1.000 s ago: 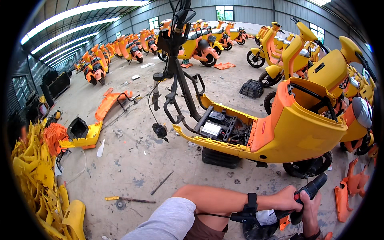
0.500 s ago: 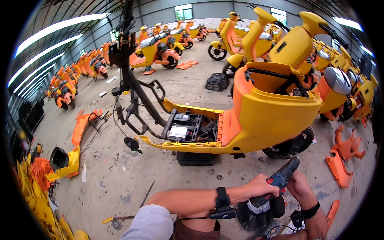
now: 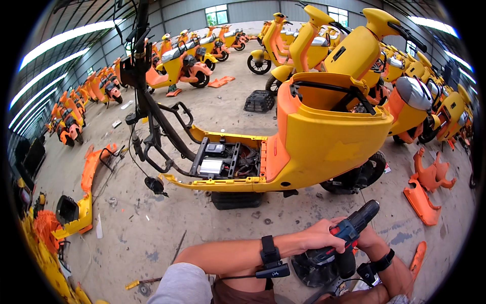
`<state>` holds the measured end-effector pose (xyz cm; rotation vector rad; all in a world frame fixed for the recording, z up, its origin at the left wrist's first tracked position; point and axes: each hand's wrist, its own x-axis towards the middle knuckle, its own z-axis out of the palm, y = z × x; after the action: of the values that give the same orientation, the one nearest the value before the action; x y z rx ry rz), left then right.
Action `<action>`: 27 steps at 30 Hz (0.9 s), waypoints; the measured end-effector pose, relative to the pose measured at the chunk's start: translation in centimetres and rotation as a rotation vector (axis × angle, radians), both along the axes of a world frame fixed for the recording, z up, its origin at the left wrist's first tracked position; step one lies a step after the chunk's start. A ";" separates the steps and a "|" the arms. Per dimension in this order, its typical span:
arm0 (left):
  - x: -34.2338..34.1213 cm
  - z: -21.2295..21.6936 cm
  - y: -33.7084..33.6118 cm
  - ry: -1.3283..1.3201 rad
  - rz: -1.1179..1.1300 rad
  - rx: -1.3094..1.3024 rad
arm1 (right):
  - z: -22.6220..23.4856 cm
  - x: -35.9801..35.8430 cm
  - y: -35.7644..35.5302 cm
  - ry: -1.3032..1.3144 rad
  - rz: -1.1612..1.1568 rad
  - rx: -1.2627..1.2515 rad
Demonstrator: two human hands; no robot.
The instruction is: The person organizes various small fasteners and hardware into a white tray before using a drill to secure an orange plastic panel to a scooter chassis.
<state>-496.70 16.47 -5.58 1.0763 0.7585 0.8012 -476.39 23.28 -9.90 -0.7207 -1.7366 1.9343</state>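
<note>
Down low, near the concrete floor (image 3: 152, 233), the person's left hand (image 3: 321, 235) is wrapped over the top of a black cordless drill (image 3: 349, 238), fingers curled snugly round its body just behind the red trim. The right hand (image 3: 365, 239) sits on the far side of the same tool, mostly hidden by it, so I cannot tell how its fingers lie; it appears to touch the drill from beneath. Each wrist carries a black strap with a small device on it.

The drill's nose tilts up and to the right, towards a half-stripped yellow scooter (image 3: 314, 137) standing just ahead of the hands. Its floorboard cover is off, and the open battery bay (image 3: 223, 159) shows black frame bars, a white box and tangled wiring. A black block (image 3: 237, 200) lies under the scooter's belly.

Loose orange panels (image 3: 428, 187) lie on the floor to the right, and a heap of yellow body parts (image 3: 48, 243) lies along the left edge. Rows of other yellow and orange scooters (image 3: 283, 38) stand well apart at the back of the hall.
</note>
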 end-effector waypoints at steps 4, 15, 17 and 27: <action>-0.3 -0.3 0.3 0.044 -0.084 -0.115 | -1.0 0.1 0.1 0.043 -0.208 -0.130; -1.0 -0.7 1.9 0.016 0.354 -0.132 | -2.2 3.2 3.6 0.007 -0.813 -0.245; -1.5 0.1 1.6 -0.015 0.413 -0.083 | -2.4 3.7 3.8 -0.163 -0.804 -0.280; -1.3 -0.4 1.2 -0.016 0.450 0.142 | -0.9 3.3 2.4 -0.040 -0.456 -0.653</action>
<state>-498.01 17.69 -5.96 1.0358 0.9577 1.2597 -473.04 25.67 -10.79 -1.2535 -0.8182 2.1370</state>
